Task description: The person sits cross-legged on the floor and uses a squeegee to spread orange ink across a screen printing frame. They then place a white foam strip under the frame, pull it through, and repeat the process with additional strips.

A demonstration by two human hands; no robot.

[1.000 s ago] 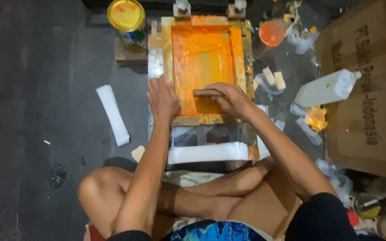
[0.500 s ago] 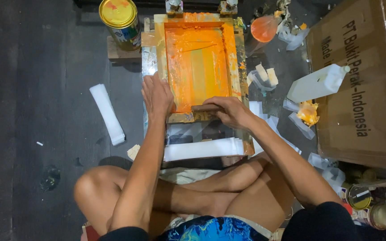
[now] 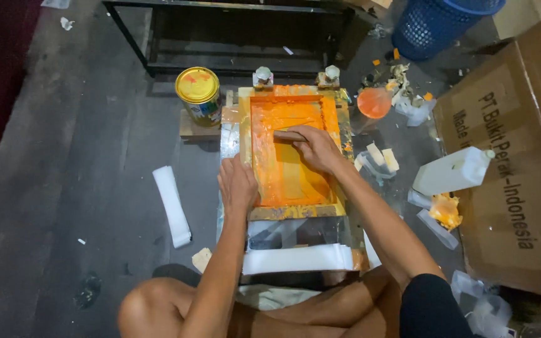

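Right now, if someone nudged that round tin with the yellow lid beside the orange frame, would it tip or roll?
The tin stands upright on a small board, so a light nudge would probably slide it rather than tip it. It looks squat, which likely keeps it steady. Knocked onto its side, its round wall would probably let it roll across the floor. Its weight cannot be told.

Floor-level print workshop: inked screen frame (image 3: 292, 153), paint can (image 3: 198, 94).

The printing frame (image 3: 292, 153) lies on the floor (image 3: 64, 188), ahead of the seated person. A paint tin (image 3: 198, 94) stands left of it, a plastic bottle (image 3: 452, 172) lies right, before a cardboard box (image 3: 521, 163). A basket (image 3: 439, 25) stands behind.
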